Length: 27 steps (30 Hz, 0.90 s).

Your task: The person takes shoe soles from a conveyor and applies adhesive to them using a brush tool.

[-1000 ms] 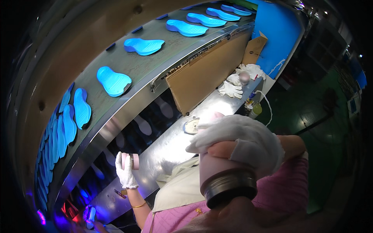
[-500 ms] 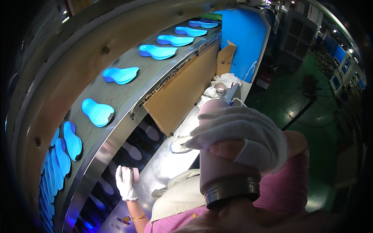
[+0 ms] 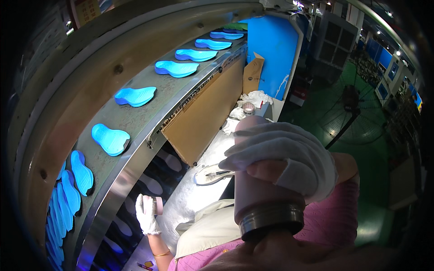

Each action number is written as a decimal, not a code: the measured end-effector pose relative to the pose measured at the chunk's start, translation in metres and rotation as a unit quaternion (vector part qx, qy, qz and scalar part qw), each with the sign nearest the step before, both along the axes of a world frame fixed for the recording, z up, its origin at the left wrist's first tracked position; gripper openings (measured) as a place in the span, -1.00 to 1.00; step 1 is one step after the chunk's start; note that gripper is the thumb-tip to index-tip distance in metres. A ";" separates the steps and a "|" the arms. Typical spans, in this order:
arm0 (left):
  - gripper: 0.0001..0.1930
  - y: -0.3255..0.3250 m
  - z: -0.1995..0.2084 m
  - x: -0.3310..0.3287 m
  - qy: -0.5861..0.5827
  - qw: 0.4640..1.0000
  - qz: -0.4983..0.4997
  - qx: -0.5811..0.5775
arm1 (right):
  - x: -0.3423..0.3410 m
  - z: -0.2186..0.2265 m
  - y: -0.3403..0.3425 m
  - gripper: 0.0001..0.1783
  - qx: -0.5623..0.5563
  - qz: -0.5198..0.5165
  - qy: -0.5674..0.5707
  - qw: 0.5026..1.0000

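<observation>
A pink bottle (image 3: 255, 194) with a metal neck is tilted up close in front of me, its mouth end at the lower middle. My gloved right hand (image 3: 294, 158) wraps round its body, with the bare thumb tip showing. Lower left, near the bench edge, my gloved left hand (image 3: 147, 217) pinches a small pink bottle cap (image 3: 158, 206), well apart from the bottle. Between the hands, a pale shoe sole (image 3: 205, 177) lies on the lit bench, with a thin dark tool on it, partly hidden by the bottle.
A conveyor belt (image 3: 140, 115) curves along the left, carrying several blue soles (image 3: 110, 139). A cardboard sheet (image 3: 203, 113) leans against its side. White cloths (image 3: 257, 97) and a tape roll (image 3: 248, 107) sit at the bench's far end. A floor fan (image 3: 351, 99) stands right.
The view has shifted slightly, so belt and bench sit lower and further left. Both hands keep their grip on bottle and cap; the bottle stays tilted.
</observation>
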State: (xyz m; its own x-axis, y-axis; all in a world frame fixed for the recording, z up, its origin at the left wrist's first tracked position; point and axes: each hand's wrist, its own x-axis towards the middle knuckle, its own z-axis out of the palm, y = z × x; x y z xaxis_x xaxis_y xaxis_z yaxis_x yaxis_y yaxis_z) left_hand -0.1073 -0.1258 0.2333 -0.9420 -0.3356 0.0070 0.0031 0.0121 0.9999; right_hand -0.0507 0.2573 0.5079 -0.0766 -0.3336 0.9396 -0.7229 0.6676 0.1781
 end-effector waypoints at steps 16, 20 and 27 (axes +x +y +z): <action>-0.48 -0.006 0.008 0.015 0.005 1.000 0.015 0.017 | -0.017 0.015 -0.010 -0.73 0.034 0.114 0.116 0.986; -0.49 -0.008 0.007 0.018 0.001 1.000 0.022 0.002 | -0.009 0.022 -0.009 -0.68 0.049 0.114 0.069 0.990; -0.49 -0.013 0.003 0.019 0.002 1.000 0.030 -0.002 | -0.006 0.023 -0.014 -0.60 0.012 0.168 0.078 0.983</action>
